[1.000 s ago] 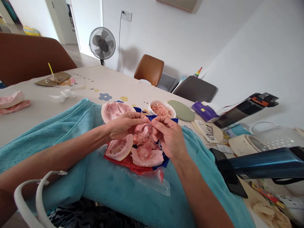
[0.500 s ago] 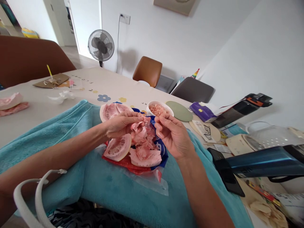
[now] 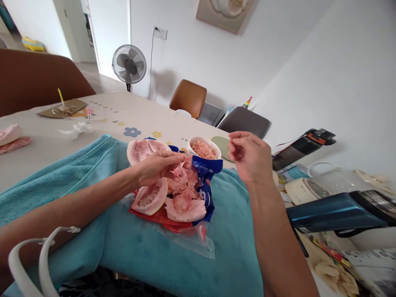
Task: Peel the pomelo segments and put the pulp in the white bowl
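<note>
On a shiny blue-and-red plastic bag (image 3: 206,181) lie torn pink fruit membranes (image 3: 185,192), a thick pale-pink curved rind piece (image 3: 185,210) at its near edge and a hollowed, pink-lined rind wedge (image 3: 150,197) at its left. Above the bag's middle, the left hand (image 3: 159,166) pinches a thin, ragged pink membrane scrap (image 3: 182,170). The right hand (image 3: 250,159) is raised to the bag's right, fingers curled toward the thumb; whether it grips anything cannot be told. Just beyond the bag stands a round white bowl (image 3: 219,153) of loose pink pulp (image 3: 202,149); beneath the bag spreads a plush teal blanket (image 3: 232,235).
</note>
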Motion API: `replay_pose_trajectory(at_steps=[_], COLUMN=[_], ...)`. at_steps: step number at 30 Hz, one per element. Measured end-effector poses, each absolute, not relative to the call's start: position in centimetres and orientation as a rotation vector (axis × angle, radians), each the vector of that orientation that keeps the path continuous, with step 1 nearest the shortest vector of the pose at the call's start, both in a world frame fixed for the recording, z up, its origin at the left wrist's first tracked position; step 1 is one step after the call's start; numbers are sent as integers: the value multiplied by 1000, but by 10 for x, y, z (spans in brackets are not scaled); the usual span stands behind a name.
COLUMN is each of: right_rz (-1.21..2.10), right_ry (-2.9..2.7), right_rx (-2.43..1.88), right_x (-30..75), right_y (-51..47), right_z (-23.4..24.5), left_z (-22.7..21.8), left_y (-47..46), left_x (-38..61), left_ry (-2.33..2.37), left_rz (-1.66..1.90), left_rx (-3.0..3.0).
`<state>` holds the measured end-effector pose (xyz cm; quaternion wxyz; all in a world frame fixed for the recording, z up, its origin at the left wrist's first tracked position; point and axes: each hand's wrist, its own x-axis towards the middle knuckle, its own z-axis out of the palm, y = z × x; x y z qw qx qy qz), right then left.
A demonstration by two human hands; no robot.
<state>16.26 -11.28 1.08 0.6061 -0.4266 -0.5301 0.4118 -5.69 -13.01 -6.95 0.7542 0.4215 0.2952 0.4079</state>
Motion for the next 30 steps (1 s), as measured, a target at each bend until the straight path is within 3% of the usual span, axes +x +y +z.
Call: replay_pose_trajectory(at_steps=[8,16,30], right_rz=[1018,1104,710], right_ry=[-1361,-1381,-1516], right_rx=[-1362,-1435,-1453], right_x=[172,163,168], right_y=[-37,-22,-18], right_z=[-5,-18,-27], left_z=[-64,-68,-70], left_y=[-133,-128,-128], left_x=[-54,-56,-55], left_ry=[651,599,509], left_rz=[945,993,1071], left_rx=[847,786,747])
